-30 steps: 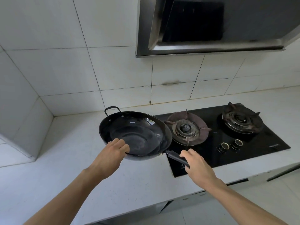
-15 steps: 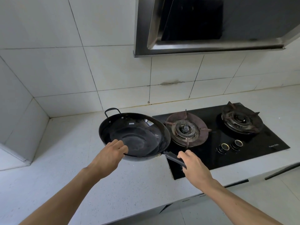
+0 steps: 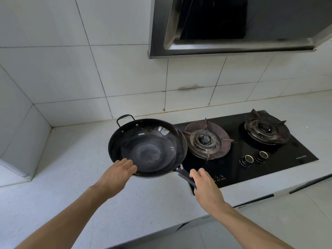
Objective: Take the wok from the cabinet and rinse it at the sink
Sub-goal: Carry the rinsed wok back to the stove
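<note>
A black wok (image 3: pixel 149 146) with a small loop handle at its far side is held level above the white countertop (image 3: pixel 68 177), just left of the stove. My right hand (image 3: pixel 206 187) grips its long dark handle at the near right. My left hand (image 3: pixel 116 175) holds the wok's near rim, fingers curled over the edge. The wok's inside looks bare, with a pale ring at the bottom. No sink or cabinet is in view.
A black glass gas hob (image 3: pixel 251 159) with two burners and two knobs lies to the right. A steel range hood (image 3: pixel 233 26) hangs overhead. White tiled walls (image 3: pixel 71 69) close off the back and left. Cabinet fronts run below the counter edge.
The wok and both hands have shifted only slightly to the left, with the grips unchanged; the view has tilted a little.
</note>
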A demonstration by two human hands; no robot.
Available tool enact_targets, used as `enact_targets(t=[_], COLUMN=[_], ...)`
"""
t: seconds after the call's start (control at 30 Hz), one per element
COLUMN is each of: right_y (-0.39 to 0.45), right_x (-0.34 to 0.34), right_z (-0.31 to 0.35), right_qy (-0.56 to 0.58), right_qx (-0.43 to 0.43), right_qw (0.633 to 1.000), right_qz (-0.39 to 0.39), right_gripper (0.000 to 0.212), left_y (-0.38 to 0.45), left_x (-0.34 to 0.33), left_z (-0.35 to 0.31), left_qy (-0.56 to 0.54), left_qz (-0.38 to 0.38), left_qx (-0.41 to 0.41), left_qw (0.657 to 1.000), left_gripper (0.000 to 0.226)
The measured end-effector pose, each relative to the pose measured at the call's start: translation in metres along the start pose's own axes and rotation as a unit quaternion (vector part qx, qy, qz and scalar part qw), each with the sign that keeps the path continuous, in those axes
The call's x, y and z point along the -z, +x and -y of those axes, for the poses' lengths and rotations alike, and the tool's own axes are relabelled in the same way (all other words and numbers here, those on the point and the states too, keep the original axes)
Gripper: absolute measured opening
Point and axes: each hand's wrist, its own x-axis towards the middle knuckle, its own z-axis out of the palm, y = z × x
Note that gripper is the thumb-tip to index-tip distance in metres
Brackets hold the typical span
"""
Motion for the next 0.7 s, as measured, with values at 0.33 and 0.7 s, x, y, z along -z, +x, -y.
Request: enact_targets(t=[0.33,0.7], right_y=[-0.024,-0.036], right_x=[-0.029,-0.039], right_z=[0.027,0.059], right_qy=[0.017,0.036], right_qx=[-0.002,-0.009], right_qw=[0.999,0.999], right_qz=[0.037,0.032], right_gripper=[0.041,0.038], left_y=[-0.02,-0.018], left_x=[-0.023,-0.02], left_z=[0.012,0.032], left_qy=[-0.002,0.019], left_qz=[-0.017,-0.002], left_qx=[0.038,0.048], left_qw=[0.999,0.999], left_gripper=[0.033,0.031])
